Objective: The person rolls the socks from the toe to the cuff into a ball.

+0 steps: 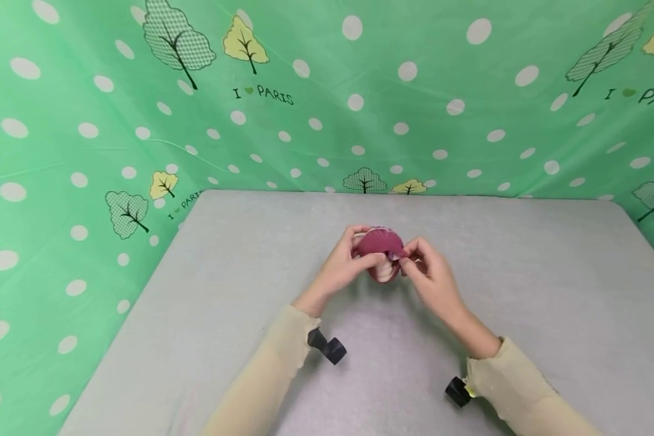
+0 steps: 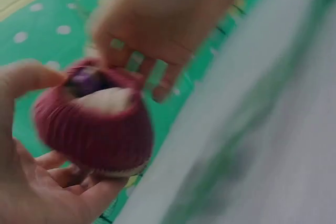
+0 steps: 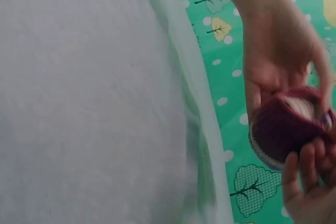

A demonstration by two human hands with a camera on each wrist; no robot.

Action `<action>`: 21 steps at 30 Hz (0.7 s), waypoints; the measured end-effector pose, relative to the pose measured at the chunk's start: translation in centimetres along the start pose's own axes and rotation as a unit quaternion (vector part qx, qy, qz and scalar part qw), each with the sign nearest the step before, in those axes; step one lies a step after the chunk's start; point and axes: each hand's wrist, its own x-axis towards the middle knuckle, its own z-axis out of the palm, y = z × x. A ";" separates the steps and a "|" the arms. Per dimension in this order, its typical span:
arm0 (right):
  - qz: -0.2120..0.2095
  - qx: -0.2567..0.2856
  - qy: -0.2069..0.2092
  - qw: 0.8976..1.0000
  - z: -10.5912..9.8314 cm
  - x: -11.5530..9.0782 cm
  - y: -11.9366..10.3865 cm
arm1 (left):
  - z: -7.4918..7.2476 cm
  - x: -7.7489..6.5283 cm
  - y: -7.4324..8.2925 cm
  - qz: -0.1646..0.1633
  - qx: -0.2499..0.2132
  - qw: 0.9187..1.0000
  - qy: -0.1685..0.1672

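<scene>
A small maroon soft shoe with ribbed sides and a pale lining is held up between both hands. The left hand grips it from the left, with the thumb at the opening and the fingers underneath. At the right side of the opening, the right hand pinches the maroon edge between thumb and fingers. Inside the mouth of the shoe shows a dark purple patch beside the whitish lining. A pale trim runs along its lower edge in the left wrist view, where the right hand is blurred.
A grey table lies under the hands. Behind and to the left hangs a green cloth with white dots and printed trees. Black wrist mounts stick out from the cream sleeves.
</scene>
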 end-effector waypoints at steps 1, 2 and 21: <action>0.013 0.003 0.012 1.000 -0.1 0.1 0.1 | -0.1 -0.1 0.2 -0.011 -0.030 0.999 -0.016; 0.023 0.001 0.021 1.000 -0.2 0.2 0.1 | -0.2 -0.2 0.4 -0.019 -0.054 0.998 -0.026; -0.044 -0.125 0.004 0.991 -2.0 -0.8 0.2 | -1.0 0.1 -0.1 0.031 0.035 0.996 0.069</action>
